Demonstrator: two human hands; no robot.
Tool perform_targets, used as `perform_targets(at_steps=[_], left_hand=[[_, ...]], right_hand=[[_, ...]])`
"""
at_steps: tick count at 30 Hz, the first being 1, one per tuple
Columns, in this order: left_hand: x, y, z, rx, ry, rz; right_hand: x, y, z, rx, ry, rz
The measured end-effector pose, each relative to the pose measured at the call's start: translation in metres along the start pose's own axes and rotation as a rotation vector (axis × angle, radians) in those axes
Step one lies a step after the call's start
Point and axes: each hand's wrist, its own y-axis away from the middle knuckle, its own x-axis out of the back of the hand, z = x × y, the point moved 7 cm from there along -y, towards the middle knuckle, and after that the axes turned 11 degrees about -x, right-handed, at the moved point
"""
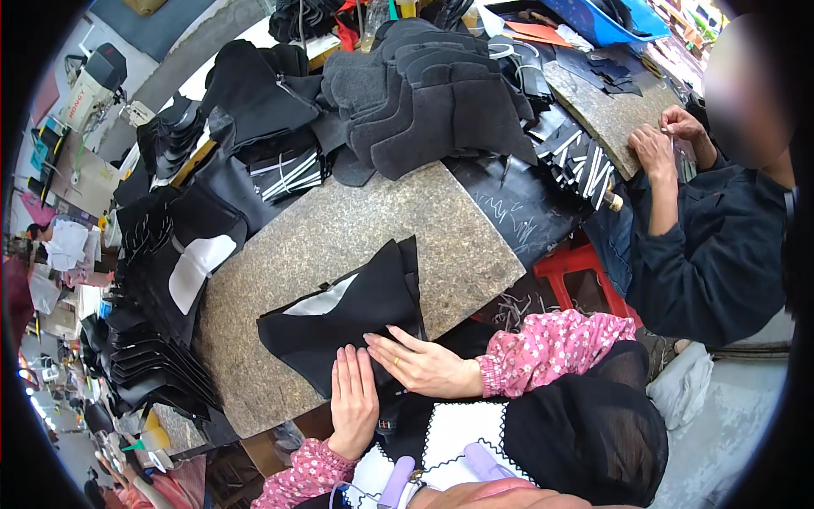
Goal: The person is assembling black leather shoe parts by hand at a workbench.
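A black boot upper point(348, 318) lies near the front edge of a speckled stone slab point(373, 208); a pale lining shows in its opening. My left hand point(354, 403) rests on the upper's near edge with its fingers stretched out side by side. Beside it, my right hand point(426, 365) reaches in from the right, its extended fingers lying on the same edge. Both hands appear to press flat, and neither is wrapped round anything. The underside of the upper is hidden.
Stacked grey-black boot-shaped pieces point(424, 102) stand behind the slab. Layered black pieces point(157, 365) line its left side, near a white piece point(197, 270). At right, a co-worker's hands point(657, 148) work over another slab point(598, 93); a red stool point(585, 271) stands below.
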Motion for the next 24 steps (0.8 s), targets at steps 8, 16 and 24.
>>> perform_targets(at_steps=[8, 16, 24], left_hand=[[-0.009, 0.008, 0.007, 0.093, 0.407, 0.095], [-0.014, 0.005, 0.01, 0.108, 0.384, 0.133], [-0.004, 0.002, 0.008, 0.128, 0.34, 0.111]], right_hand=[[0.009, -0.009, -0.006, 0.139, 0.1, -0.05], [0.074, -0.064, 0.044, -0.064, -0.63, 0.243], [0.042, -0.109, 0.06, -0.185, -0.069, -0.04]])
